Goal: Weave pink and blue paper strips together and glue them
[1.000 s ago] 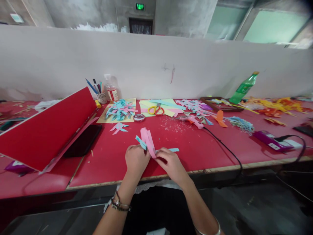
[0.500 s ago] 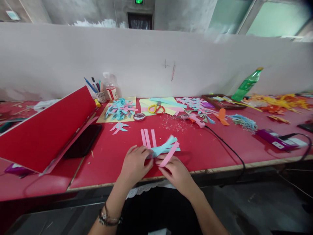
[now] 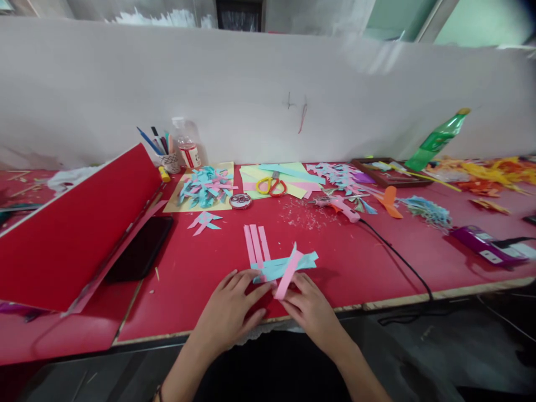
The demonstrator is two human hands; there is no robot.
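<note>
My right hand [image 3: 312, 307] is closed on a pink paper strip [image 3: 290, 273], which slants up across the blue strips. My left hand [image 3: 230, 304] lies on the table with its thumb apart, fingertips touching the left ends of the light-blue paper strips [image 3: 274, 269]. These blue strips run sideways, overlapping the lower ends of three pink paper strips [image 3: 256, 245] laid nearly upright. How the strips pass over and under each other is partly hidden by my fingers. A small woven pink-and-blue paper piece [image 3: 205, 221] rests farther back on the left.
Behind are a paper-piece pile [image 3: 205, 187], a round tin [image 3: 240, 201], scissors [image 3: 272, 185] and a pink glue gun [image 3: 341, 207] with a trailing cord. A red folder [image 3: 92, 223] and black phone [image 3: 140, 248] lie left. A green bottle [image 3: 438, 142] leans right.
The blue strips now lie flatter and more together across the pink ones. My left hand has spread and dropped lower; the right still holds the pink strip. The view has tilted downward.
</note>
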